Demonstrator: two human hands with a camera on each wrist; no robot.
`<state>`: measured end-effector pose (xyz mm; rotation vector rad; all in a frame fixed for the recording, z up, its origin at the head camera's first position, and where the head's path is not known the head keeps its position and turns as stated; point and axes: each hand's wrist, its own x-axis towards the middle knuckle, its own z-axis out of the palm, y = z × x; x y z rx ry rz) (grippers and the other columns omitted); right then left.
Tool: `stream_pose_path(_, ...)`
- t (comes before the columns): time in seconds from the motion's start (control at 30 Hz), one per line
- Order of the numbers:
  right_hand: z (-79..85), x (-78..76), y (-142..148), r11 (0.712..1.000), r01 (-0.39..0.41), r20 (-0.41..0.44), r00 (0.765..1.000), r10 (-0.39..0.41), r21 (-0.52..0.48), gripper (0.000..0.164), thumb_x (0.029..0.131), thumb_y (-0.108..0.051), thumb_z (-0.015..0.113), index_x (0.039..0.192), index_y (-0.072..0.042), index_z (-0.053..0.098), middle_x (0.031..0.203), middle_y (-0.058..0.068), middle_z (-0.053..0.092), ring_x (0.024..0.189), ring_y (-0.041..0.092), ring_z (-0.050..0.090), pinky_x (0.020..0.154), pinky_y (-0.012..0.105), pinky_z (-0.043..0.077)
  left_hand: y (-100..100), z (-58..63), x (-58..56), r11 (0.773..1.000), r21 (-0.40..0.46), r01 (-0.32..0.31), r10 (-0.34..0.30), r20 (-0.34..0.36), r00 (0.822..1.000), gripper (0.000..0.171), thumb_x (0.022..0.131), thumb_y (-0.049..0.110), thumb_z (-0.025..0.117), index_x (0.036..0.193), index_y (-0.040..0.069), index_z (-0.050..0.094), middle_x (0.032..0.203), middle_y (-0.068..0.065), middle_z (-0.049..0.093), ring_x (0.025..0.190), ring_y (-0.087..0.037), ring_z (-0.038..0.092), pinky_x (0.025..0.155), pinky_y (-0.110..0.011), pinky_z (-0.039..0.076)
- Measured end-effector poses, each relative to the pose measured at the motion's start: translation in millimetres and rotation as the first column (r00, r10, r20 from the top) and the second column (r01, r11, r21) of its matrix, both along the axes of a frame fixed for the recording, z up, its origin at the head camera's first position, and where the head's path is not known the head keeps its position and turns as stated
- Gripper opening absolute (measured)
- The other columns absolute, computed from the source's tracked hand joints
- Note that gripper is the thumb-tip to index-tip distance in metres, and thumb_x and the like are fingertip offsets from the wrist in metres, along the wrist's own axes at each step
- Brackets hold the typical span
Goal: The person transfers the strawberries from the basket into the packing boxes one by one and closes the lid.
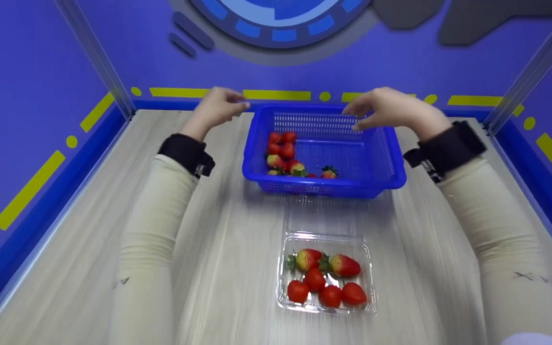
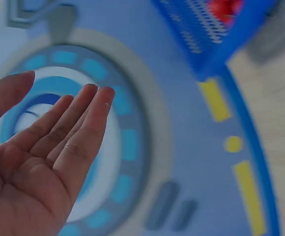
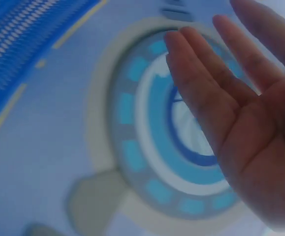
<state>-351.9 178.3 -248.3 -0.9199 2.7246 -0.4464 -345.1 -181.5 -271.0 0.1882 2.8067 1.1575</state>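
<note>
Left hand at ten o'clock of the blue plastic basket, right hand at two, both grips empty and wide; uneven lifting could spill strawberries toward the clamshell at six.

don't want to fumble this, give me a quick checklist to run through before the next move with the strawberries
1. Free to grasp: ok; left hand and right hand hold nothing.
2. Grip on the blue basket: not ok if lifting it is next; neither hand grips it.
3. Clear box open: ok; its lid is folded back toward the blue basket.
4. Lid clear of the blue basket: cannot tell; the far edge is hidden.
5. Box strawberries inside the rim: ok; six.
6. Exact count of basket strawberries: cannot tell; the near wall hides part of the group.
</note>
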Motion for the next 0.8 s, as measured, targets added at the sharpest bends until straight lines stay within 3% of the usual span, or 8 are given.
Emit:
stream_pose_path(0.1, -26.3, -24.7, -1, 1.0, 0.006, 0.07, 0.998, -0.005, -0.009, 0.038, 0.096, -0.007, 0.068, 0.132, 0.001, 0.065, 0.131, 0.025, 0.068, 0.12, 0.041, 0.065, 0.102, 0.054, 0.056, -6, -30.6, -19.3, 0.997, 0.042, -0.067, 0.064, 0.065, 0.996, 0.046, 0.101, 0.021, 0.06, 0.14, -0.003, 0.059, 0.133, -0.026, 0.066, 0.092, -0.015, 0.066, 0.086, -0.025, 0.057)
stream_pose_path(0.23, -58.2, -42.4, -7, 1.0, -0.013, 0.15, 0.989, 0.013, -0.005, 0.036, 0.094, -0.005, 0.069, 0.129, 0.003, 0.067, 0.129, 0.026, 0.069, 0.119, 0.041, 0.066, 0.101, 0.051, 0.057, -10, -64.2, -29.9, 0.987, 0.08, -0.142, 0.129, 0.152, 0.98, 0.046, 0.101, 0.02, 0.061, 0.139, -0.006, 0.058, 0.133, -0.027, 0.066, 0.086, -0.012, 0.066, 0.093, -0.029, 0.06)
stream_pose_path(0.33, -72.5, -50.5, -14, 0.998, -0.034, 0.196, 0.98, 0.023, 0.049, 0.036, 0.094, -0.006, 0.069, 0.128, 0.002, 0.068, 0.129, 0.026, 0.069, 0.12, 0.041, 0.065, 0.101, 0.05, 0.057, -7, -80.8, -32.8, 0.981, 0.078, -0.175, 0.158, 0.195, 0.968, 0.046, 0.101, 0.021, 0.06, 0.138, -0.006, 0.059, 0.133, -0.026, 0.066, 0.093, -0.018, 0.069, 0.096, -0.031, 0.06)
stream_pose_path(0.43, -80.1, -59.1, -20, 0.988, -0.035, 0.248, 0.969, -0.004, 0.152, 0.036, 0.094, -0.007, 0.069, 0.129, -0.002, 0.069, 0.131, 0.023, 0.069, 0.121, 0.039, 0.066, 0.102, 0.048, 0.057, 1, -89.7, -35.3, 0.978, 0.058, -0.199, 0.182, 0.211, 0.96, 0.045, 0.101, 0.021, 0.061, 0.137, -0.007, 0.06, 0.133, -0.025, 0.067, 0.102, -0.024, 0.072, 0.095, -0.032, 0.06)
stream_pose_path(0.5, -83.8, -64.5, -23, 0.974, -0.033, 0.325, 0.945, -0.043, 0.225, 0.038, 0.095, -0.008, 0.068, 0.133, -0.004, 0.067, 0.135, 0.022, 0.067, 0.123, 0.037, 0.066, 0.105, 0.047, 0.056, 6, -92.5, -37.0, 0.977, 0.045, -0.21, 0.195, 0.218, 0.956, 0.046, 0.101, 0.02, 0.062, 0.137, -0.008, 0.058, 0.134, -0.025, 0.067, 0.109, -0.029, 0.072, 0.097, -0.034, 0.06)
stream_pose_path(0.6, -91.6, -70.3, -27, 0.955, -0.029, 0.448, 0.887, -0.112, 0.297, 0.04, 0.097, -0.009, 0.066, 0.137, -0.006, 0.065, 0.142, 0.02, 0.064, 0.128, 0.035, 0.064, 0.11, 0.045, 0.054, 14, -95.0, -39.6, 0.972, 0.034, -0.233, 0.219, 0.228, 0.949, 0.045, 0.1, 0.015, 0.065, 0.137, -0.009, 0.058, 0.134, -0.025, 0.067, 0.113, -0.032, 0.073, 0.098, -0.037, 0.061)
stream_pose_path(0.67, -98.5, -72.1, -29, 0.954, -0.03, 0.524, 0.84, -0.138, 0.298, 0.041, 0.098, -0.007, 0.064, 0.139, -0.005, 0.063, 0.145, 0.02, 0.06, 0.131, 0.034, 0.062, 0.112, 0.045, 0.052, 17, -97.8, -42.9, 0.965, 0.064, -0.254, 0.232, 0.242, 0.942, 0.042, 0.098, 0.01, 0.067, 0.134, -0.011, 0.06, 0.132, -0.027, 0.067, 0.093, -0.028, 0.077, 0.092, -0.035, 0.063)
stream_pose_path(0.8, -111.0, -70.0, -34, 0.956, -0.031, 0.575, 0.804, -0.15, 0.293, 0.044, 0.097, -0.006, 0.065, 0.141, -0.003, 0.06, 0.148, 0.021, 0.058, 0.133, 0.033, 0.06, 0.113, 0.044, 0.051, 20, -103.2, -48.1, 0.943, 0.144, -0.301, 0.256, 0.268, 0.929, 0.035, 0.093, 0.003, 0.071, 0.124, -0.013, 0.066, 0.105, -0.021, 0.072, 0.054, -0.01, 0.061, 0.064, -0.024, 0.064)
